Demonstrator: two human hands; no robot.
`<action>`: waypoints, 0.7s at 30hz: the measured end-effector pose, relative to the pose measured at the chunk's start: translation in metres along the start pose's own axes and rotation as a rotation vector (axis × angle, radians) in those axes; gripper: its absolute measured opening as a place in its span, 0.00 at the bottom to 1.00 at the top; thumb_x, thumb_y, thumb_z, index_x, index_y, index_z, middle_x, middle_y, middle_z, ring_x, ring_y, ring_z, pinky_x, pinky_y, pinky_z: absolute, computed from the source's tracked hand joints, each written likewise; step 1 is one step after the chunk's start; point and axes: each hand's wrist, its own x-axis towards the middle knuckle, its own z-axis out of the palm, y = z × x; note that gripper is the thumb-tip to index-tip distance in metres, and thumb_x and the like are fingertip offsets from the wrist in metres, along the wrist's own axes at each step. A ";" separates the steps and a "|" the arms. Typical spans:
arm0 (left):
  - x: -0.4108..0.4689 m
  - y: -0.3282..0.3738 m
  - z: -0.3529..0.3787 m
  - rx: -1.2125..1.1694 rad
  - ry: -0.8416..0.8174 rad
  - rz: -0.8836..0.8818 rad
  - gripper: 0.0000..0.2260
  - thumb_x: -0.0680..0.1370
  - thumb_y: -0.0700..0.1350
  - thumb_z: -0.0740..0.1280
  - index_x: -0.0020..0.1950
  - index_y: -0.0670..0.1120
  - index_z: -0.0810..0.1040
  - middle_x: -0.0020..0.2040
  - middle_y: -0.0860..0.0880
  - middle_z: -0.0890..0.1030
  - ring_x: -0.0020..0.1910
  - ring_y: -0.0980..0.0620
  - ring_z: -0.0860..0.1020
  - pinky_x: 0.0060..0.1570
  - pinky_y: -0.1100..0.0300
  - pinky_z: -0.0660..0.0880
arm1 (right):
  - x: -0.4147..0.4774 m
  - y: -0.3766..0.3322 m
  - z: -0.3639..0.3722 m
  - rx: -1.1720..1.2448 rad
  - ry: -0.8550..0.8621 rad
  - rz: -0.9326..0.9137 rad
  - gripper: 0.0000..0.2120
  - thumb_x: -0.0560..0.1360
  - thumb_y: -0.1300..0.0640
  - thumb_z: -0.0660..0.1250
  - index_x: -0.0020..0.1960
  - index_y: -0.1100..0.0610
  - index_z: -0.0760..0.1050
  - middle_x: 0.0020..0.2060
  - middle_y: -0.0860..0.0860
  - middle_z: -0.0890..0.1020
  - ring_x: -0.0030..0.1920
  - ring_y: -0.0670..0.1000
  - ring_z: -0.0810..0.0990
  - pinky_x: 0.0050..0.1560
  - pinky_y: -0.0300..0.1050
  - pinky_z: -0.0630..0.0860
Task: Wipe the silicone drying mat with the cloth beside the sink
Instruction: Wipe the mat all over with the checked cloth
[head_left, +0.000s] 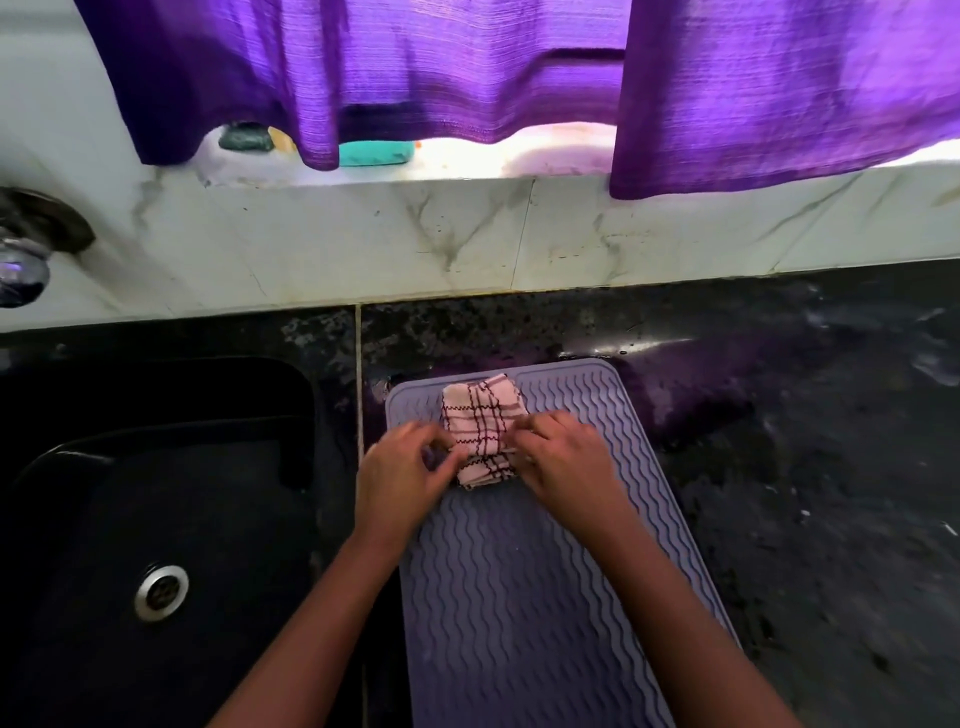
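A lilac silicone drying mat (519, 582) with wavy ridges lies lengthwise on the dark counter, right of the sink. A folded pink cloth (480, 423) with dark checked lines rests on the mat's far left part. My left hand (402, 475) pinches the cloth's near left edge. My right hand (563, 462) grips its near right edge. Both hands rest on the mat, fingers closed on the fabric.
A black sink (130, 545) with a metal drain (160, 592) sits to the left. A tap (23, 260) sticks out at the far left. The wet black counter (805, 467) spreads right. Purple curtains (467, 78) hang over a sill holding soap bars (374, 153).
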 end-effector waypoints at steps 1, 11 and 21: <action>-0.002 -0.002 0.002 -0.012 -0.033 -0.026 0.09 0.71 0.54 0.72 0.47 0.51 0.80 0.44 0.54 0.79 0.44 0.55 0.76 0.43 0.55 0.75 | 0.004 0.002 0.004 0.011 -0.061 -0.002 0.11 0.73 0.54 0.67 0.55 0.52 0.77 0.50 0.49 0.79 0.49 0.51 0.74 0.46 0.48 0.68; 0.012 0.015 0.004 0.106 0.077 0.038 0.14 0.70 0.58 0.66 0.53 0.55 0.75 0.50 0.55 0.75 0.51 0.52 0.73 0.42 0.55 0.69 | 0.031 0.013 -0.007 0.657 -0.039 0.256 0.03 0.74 0.56 0.67 0.47 0.50 0.77 0.41 0.46 0.81 0.41 0.44 0.78 0.42 0.43 0.76; 0.022 0.028 0.007 0.520 0.112 0.113 0.16 0.68 0.52 0.70 0.51 0.48 0.73 0.44 0.50 0.78 0.42 0.47 0.76 0.39 0.54 0.63 | 0.055 0.014 -0.024 0.682 -0.122 0.112 0.10 0.70 0.58 0.72 0.44 0.47 0.74 0.35 0.44 0.79 0.34 0.40 0.79 0.35 0.38 0.77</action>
